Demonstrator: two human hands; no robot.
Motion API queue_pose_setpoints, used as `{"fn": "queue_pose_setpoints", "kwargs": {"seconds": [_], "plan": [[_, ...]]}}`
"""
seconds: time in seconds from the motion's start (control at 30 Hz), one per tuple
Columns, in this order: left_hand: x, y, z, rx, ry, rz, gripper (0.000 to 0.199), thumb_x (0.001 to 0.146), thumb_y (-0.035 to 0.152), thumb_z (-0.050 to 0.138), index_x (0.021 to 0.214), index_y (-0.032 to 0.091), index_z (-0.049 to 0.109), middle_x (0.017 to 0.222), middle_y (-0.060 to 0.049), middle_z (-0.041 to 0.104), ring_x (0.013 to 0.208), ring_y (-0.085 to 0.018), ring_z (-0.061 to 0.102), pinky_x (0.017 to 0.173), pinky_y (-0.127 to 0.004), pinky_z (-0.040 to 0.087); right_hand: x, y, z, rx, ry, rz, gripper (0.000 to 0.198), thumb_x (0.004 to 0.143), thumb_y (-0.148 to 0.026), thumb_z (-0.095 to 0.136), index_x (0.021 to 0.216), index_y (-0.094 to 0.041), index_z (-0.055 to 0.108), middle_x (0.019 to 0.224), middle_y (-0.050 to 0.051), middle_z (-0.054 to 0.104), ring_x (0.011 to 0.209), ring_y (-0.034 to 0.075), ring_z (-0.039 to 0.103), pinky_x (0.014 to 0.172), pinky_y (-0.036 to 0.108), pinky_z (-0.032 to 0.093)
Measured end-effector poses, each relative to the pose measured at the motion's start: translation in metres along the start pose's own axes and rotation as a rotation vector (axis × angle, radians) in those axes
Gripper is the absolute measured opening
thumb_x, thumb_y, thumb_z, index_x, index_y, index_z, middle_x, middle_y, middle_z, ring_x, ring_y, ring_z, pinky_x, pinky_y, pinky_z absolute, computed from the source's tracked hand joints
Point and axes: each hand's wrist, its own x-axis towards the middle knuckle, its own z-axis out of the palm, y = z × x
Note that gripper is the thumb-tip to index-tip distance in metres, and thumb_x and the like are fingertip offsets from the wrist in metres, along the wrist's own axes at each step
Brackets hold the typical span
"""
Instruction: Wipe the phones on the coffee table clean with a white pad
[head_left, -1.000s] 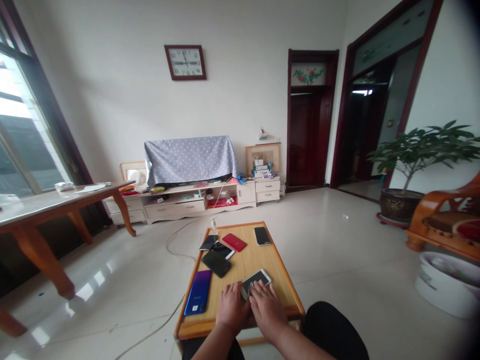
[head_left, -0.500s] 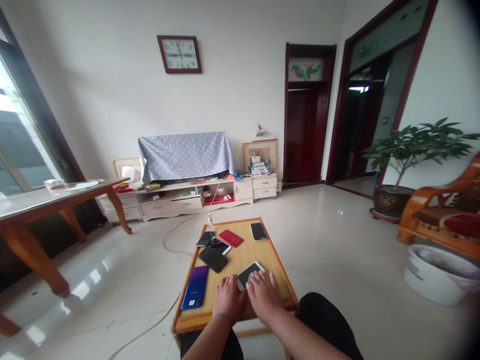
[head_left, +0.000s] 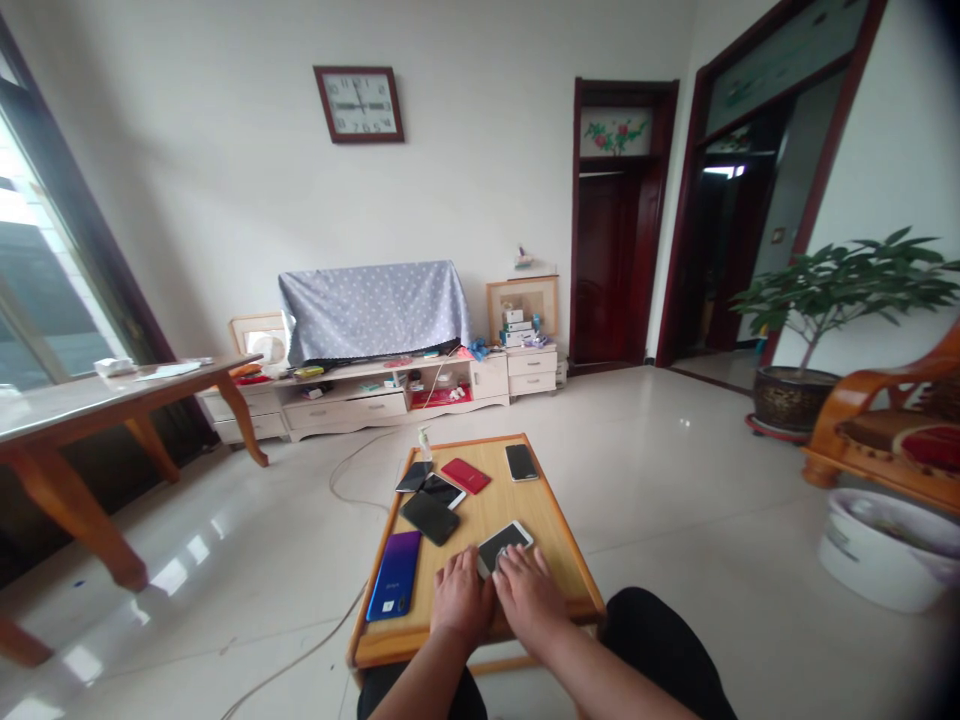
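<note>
On a small wooden table (head_left: pixel 484 610), a white phone with a dark screen (head_left: pixel 501 543) lies face up, tilted to the right. My left hand (head_left: pixel 461 598) rests by its lower left corner, fingers stretched out on the tabletop. Over the phone's lower part lies my right hand (head_left: pixel 529 592), its fingertips bunched on the screen around a small pale thing too small to make out. Left of my hands is a blue-purple phone (head_left: pixel 394 577). Farther back lie a large black phone (head_left: pixel 430 517), a red phone (head_left: pixel 466 476) and a white-edged black phone (head_left: pixel 522 462).
A small pump bottle (head_left: pixel 425 445) stands at the table's far left corner, beside more dark phones (head_left: pixel 412 477). My knees flank the table's near side. A white tub (head_left: pixel 885 555) and a wooden armchair (head_left: pixel 862 440) stand to the right. A cable (head_left: pixel 330 622) runs along the floor at left.
The whole view has shifted slightly. Both hands stay in nearly the same place against the white phone, and the other phones have not moved on the table.
</note>
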Motion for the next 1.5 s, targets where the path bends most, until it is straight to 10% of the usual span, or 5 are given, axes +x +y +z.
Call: {"fn": "queue_pose_setpoints", "kwargs": {"seconds": [0.8, 1.03, 1.27, 1.5], "plan": [[-0.002, -0.004, -0.003, 0.010, -0.013, 0.014, 0.055, 0.091, 0.042, 0.042, 0.143, 0.023, 0.044, 0.151, -0.006, 0.050, 0.140, -0.024, 0.038, 0.112, -0.038, 0.027, 0.018, 0.000, -0.013, -0.010, 0.006, 0.005, 0.064, 0.104, -0.043, 0.015, 0.130, -0.012, 0.065, 0.143, 0.017, 0.057, 0.141, 0.031, 0.043, 0.121, 0.051, 0.017], [-0.002, -0.007, -0.004, -0.006, -0.027, -0.013, 0.056, 0.089, 0.036, 0.047, 0.144, 0.022, 0.043, 0.147, -0.008, 0.053, 0.137, -0.023, 0.041, 0.110, -0.037, 0.028, 0.011, -0.021, -0.003, 0.015, -0.108, -0.134, 0.054, 0.104, -0.043, 0.023, 0.143, -0.023, 0.055, 0.146, 0.006, 0.056, 0.139, 0.022, 0.045, 0.121, 0.039, 0.022], [-0.005, -0.005, -0.010, -0.003, -0.030, -0.004, 0.056, 0.090, 0.039, 0.046, 0.143, 0.024, 0.042, 0.148, -0.007, 0.052, 0.137, -0.023, 0.041, 0.111, -0.036, 0.027, 0.031, -0.002, -0.015, -0.023, -0.064, -0.008, 0.060, 0.103, -0.042, 0.020, 0.137, -0.009, 0.058, 0.150, 0.020, 0.049, 0.146, 0.032, 0.034, 0.122, 0.054, 0.015], [-0.005, -0.004, -0.012, -0.008, -0.060, -0.024, 0.064, 0.087, 0.036, 0.051, 0.147, 0.021, 0.036, 0.147, -0.010, 0.053, 0.137, -0.023, 0.042, 0.111, -0.035, 0.026, 0.018, -0.031, -0.002, 0.029, -0.189, -0.210, 0.052, 0.102, -0.032, 0.026, 0.150, -0.026, 0.045, 0.152, 0.004, 0.050, 0.143, 0.021, 0.040, 0.120, 0.037, 0.025]]}}
